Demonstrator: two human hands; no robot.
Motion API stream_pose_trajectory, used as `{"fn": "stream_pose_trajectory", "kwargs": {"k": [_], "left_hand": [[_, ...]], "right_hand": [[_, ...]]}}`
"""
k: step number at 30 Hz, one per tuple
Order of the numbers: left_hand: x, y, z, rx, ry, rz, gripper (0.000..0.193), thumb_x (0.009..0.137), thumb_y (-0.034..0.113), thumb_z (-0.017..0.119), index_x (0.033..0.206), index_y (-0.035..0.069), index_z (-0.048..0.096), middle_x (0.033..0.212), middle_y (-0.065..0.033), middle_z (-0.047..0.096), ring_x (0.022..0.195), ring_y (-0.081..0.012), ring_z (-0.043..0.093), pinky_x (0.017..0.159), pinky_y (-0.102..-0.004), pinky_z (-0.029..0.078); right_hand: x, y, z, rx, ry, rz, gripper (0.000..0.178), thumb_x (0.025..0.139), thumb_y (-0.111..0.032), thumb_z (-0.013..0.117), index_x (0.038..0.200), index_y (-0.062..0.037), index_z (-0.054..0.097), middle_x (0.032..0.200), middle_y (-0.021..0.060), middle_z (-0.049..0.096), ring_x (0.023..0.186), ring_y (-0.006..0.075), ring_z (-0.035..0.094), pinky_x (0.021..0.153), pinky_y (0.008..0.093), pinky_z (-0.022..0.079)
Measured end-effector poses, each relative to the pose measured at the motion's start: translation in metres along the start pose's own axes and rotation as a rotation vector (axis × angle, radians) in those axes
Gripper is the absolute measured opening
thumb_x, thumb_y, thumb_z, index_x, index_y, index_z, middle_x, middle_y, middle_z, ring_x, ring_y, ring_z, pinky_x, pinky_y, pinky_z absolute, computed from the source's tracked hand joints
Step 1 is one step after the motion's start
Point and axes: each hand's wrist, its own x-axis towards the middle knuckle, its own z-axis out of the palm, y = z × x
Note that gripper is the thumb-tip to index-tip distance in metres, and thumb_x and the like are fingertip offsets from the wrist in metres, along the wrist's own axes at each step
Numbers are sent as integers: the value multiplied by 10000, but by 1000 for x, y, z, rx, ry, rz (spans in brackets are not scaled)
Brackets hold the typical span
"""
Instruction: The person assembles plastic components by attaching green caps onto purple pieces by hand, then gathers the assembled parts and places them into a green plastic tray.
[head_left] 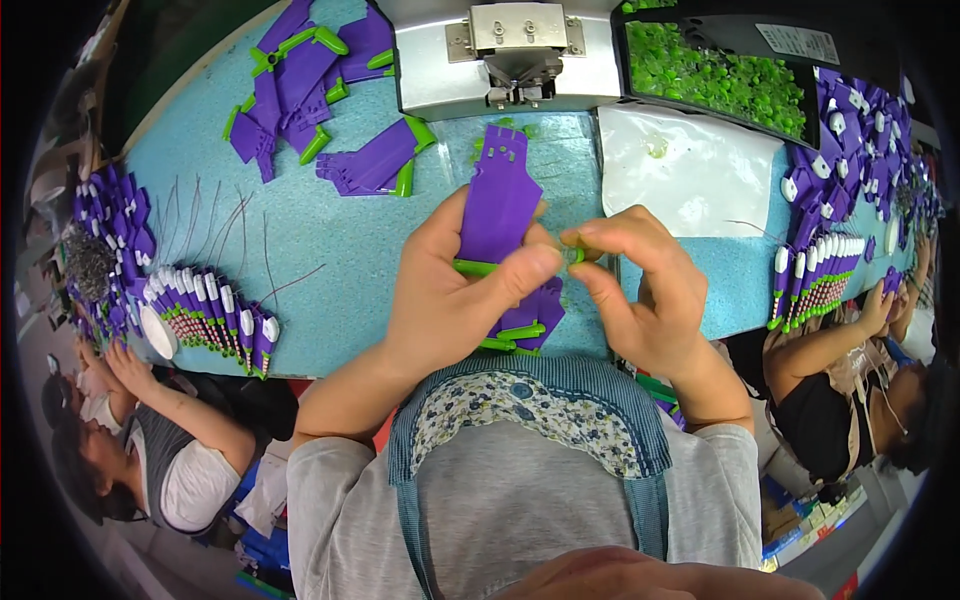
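left hand [435, 295]: fingers held purple plastic shell [495, 205] | right hand [650, 290]: fingertips pinched small green piece [574, 255] just beside left thumb | shell was over blue desk [345, 255], near machine [515, 28]

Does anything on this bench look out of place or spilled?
No obvious spill, but the purple pieces at upper left look untidy: they overlap at odd angles, unlike the row of white-tipped parts below.
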Motion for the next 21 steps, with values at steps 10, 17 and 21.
{"fn": "stream_pose_trajectory", "kwargs": {"k": [10,17,21], "left_hand": [[9,-12,8,-340,-98,-164,339,853,79,720,1139,-16,565,871,-29,647,599,-64,531,541,-206,444],[11,-14,16,-244,-102,-70,269,1014,205,471,1190,2,487,979,-71,613,713,-77,545,611,-224,475],[8,-11,7,1,-154,-101,276,1005,207,455,1205,17,458,1039,-101,588,789,-139,558,683,-294,486]], "right_hand": [[-10,6,2,118,97,123,237,745,-15,756,962,12,663,916,128,687,759,247,633,668,321,500],[7,29,-37,-470,89,67,197,737,13,711,922,4,644,935,113,669,834,273,599,731,336,473],[16,53,-53,-732,117,77,170,739,9,706,899,-21,656,933,88,650,837,278,557,724,347,453]]}}
